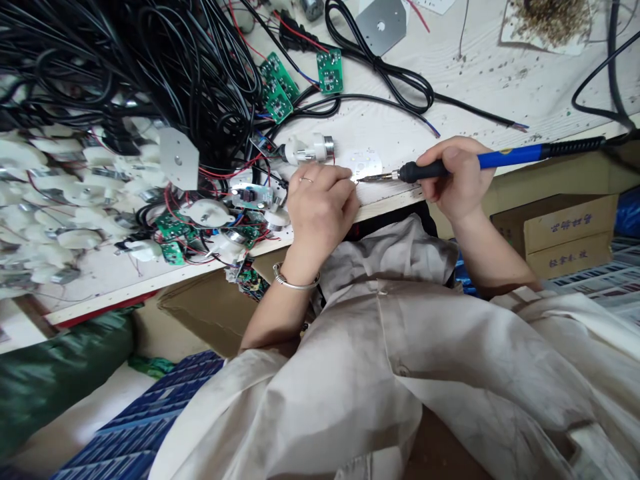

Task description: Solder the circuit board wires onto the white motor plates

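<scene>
The right hand (457,179) pinches a soldering iron (505,159) like a pen, its tip at a white disc board (369,163), at two o'clock from the left hand (320,213). That hand's fingertips rest nearby, apparently steadying the board, though its grip is hard to tell. Soldering looks in hand, and the board needs holding still.

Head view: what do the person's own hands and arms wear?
The left hand wears a thin ring, with a silver-coloured bangle at the wrist. The right hand shows no jewellery. Both forearms are bare, coming out of a loose, stained off-white work coat.
</scene>
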`<state>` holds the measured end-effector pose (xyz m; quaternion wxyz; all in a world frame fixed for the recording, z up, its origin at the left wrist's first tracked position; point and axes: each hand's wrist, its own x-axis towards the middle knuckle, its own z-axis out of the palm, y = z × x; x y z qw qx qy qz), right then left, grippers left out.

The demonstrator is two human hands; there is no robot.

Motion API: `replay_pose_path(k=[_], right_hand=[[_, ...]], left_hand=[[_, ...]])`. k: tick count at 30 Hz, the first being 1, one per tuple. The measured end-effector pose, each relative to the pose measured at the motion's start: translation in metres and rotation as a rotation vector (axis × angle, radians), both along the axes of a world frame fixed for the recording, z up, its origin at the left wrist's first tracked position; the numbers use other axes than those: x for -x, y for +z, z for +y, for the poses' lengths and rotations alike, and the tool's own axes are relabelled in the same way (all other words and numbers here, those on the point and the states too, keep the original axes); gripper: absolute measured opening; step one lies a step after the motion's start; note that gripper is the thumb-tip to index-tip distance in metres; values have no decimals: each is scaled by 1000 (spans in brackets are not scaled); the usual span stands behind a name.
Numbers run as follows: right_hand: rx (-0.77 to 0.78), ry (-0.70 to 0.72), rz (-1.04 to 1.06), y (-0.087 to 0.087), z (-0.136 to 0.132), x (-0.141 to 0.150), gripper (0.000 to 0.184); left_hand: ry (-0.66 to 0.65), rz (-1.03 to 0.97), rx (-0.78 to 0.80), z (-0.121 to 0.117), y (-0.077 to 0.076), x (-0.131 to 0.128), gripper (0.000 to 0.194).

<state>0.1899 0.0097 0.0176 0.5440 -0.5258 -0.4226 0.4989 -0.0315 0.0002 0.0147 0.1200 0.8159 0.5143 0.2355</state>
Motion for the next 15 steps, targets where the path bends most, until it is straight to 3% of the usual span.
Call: replay_pose_path(k=[15], right_hand=[[25,17,-34,-1,-2,-1,48]], left_hand=[[3,-17,95,-1,2,-1,15]])
